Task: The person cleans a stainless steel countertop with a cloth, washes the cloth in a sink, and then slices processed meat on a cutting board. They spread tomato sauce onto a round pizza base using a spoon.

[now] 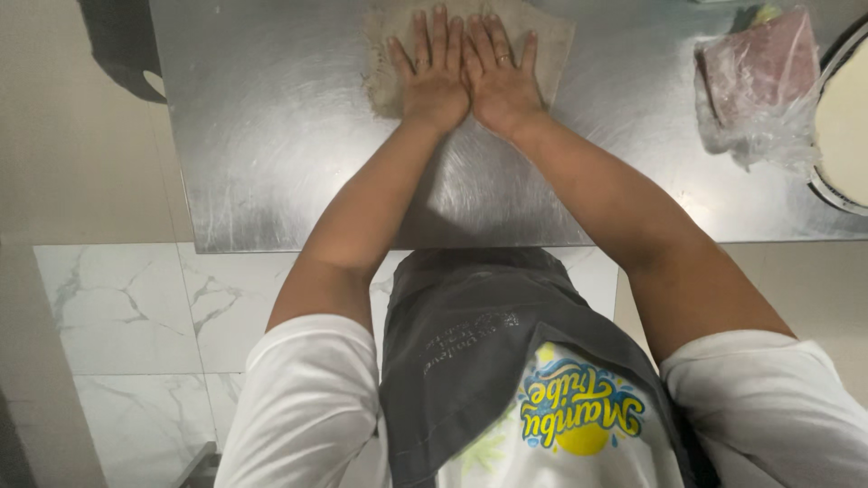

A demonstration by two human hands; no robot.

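- We press our left hand (pixel 432 77) flat on a thin sheet of brownish dough (pixel 551 36), fingers stretched out and spread, gripping nothing.
- Our right hand (pixel 497 77) lies flat just beside it, thumb edges touching, fingers likewise extended, palm down on the same sheet.
- The dough rests on the steel table (pixel 271 136), near its far edge, flattened and roughly square, mostly hidden beneath our hands.
- To the right, well apart from our hands, we see a pinkish lump wrapped in clear plastic (pixel 764 77).
- Just beyond the wrap, a round pan (pixel 825 185) holding something pale is cut off by the frame edge.
- We wear a grey apron (pixel 470 334) over a white shirt.
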